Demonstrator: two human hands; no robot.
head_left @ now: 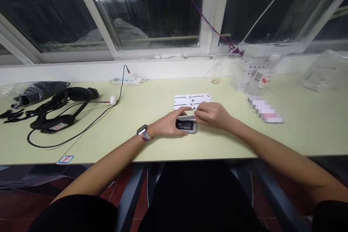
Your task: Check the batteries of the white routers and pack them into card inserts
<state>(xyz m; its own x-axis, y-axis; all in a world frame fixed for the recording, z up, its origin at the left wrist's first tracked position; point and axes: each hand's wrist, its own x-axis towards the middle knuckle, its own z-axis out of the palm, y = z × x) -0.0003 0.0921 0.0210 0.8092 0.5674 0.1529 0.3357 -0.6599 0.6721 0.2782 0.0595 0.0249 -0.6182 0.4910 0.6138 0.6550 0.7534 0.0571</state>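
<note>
My left hand (170, 122) is wrapped round the side of a small white device (194, 130) low over the table. Inside its exposed back sits a black battery (185, 125) printed "3000mAh". A thin pale back cover (187, 117) stands tilted along the device's far edge. With its fingers pinched, my right hand (213, 115) holds the cover's right end; the fingertips partly hide it. Just beyond both hands lie white cards or stickers (183, 100) with black lines, their near part covered by my fingers.
On the left are a black head strap (73, 94), a looping cable (89, 130) and a power strip (127, 81). To the right stand a plastic bottle (259, 79), stacked white boxes (240, 76), a blurred phone-like slab (265, 110) and a clear bag (323, 70).
</note>
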